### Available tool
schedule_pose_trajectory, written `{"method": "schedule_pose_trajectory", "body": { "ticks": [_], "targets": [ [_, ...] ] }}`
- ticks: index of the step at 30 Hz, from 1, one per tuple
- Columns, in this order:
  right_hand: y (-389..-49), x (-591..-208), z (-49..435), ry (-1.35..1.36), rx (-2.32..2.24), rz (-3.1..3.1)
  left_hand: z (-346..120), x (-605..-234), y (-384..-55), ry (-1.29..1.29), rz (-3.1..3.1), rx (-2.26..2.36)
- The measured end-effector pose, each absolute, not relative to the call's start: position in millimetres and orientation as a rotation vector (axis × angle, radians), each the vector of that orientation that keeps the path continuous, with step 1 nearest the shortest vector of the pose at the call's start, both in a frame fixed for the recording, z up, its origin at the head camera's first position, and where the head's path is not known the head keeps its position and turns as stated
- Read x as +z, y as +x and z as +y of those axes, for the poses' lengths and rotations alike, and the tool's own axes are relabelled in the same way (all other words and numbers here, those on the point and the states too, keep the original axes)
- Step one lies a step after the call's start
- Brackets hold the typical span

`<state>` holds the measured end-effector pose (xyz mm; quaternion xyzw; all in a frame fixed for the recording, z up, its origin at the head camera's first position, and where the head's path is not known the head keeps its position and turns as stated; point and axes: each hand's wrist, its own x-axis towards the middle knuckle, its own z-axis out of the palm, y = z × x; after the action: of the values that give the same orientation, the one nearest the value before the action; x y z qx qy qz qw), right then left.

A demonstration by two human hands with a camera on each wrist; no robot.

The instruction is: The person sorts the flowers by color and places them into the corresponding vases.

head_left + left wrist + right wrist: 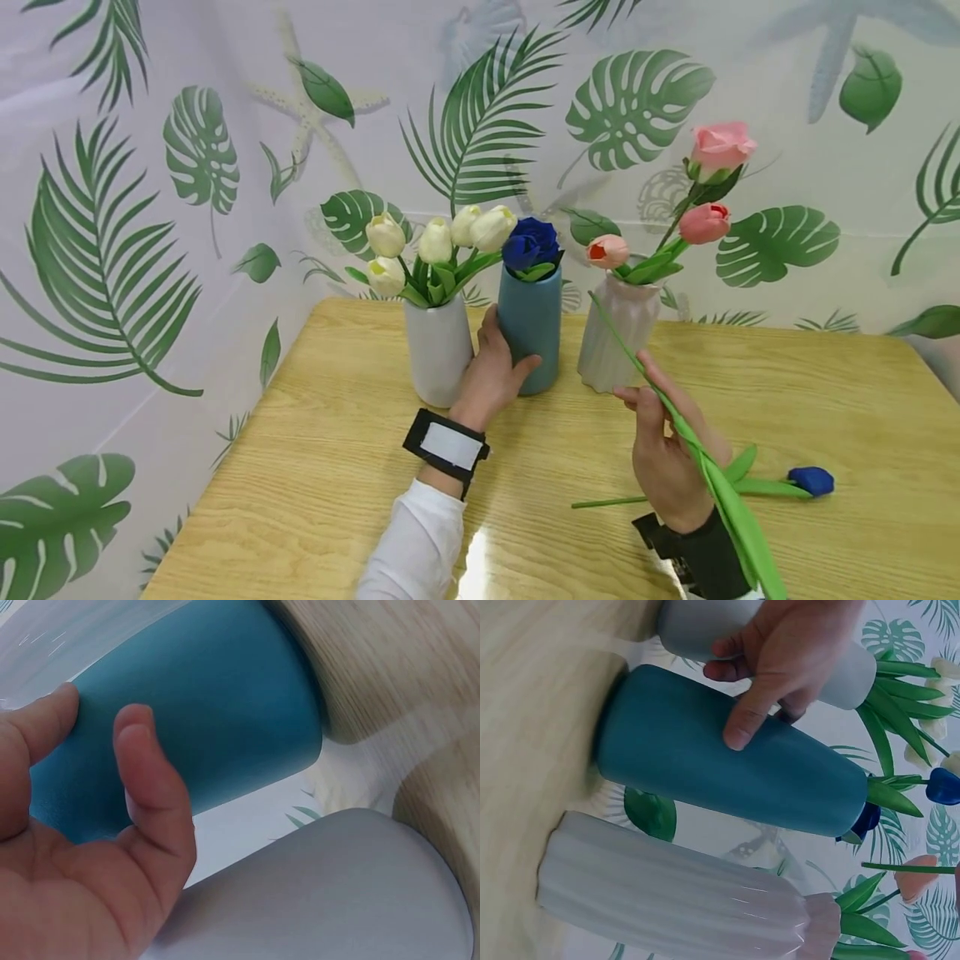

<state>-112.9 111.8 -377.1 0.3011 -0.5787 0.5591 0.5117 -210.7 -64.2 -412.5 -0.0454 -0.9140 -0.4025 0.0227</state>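
Observation:
In the head view my left hand [491,375] holds the blue vase [531,333] from its left side. Its thumb lies on the vase's front in the right wrist view. Blue flowers [531,243] stand in that vase. My right hand [671,450] pinches the green stem [618,333] of a flower. This stem slants up toward the ribbed white vase [618,333], and its leaf [742,525] runs down over the wrist. The bloom is outside the view. A blue tulip [810,481] lies on the table, partly behind my right hand.
A smooth white vase [438,358] with several white tulips [435,242] stands left of the blue one. The ribbed vase holds a pink rose [722,150] and pink tulips [705,223]. A leaf-printed sheet [262,208] hangs behind the wooden table [300,483].

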Motion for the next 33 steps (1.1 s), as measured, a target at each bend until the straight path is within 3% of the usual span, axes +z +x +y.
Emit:
{"method": "schedule_pose_trajectory", "body": {
  "ticks": [21,33],
  "targets": [
    [-147,-367,104,0.708,1.371,-1.546,-63,-412,-209,-0.127,-2.832,-1.233],
    [-162,-326,96,0.634,1.115,-1.782,-65,-414,-210,-0.146,-2.819,-1.204]
  ]
}}
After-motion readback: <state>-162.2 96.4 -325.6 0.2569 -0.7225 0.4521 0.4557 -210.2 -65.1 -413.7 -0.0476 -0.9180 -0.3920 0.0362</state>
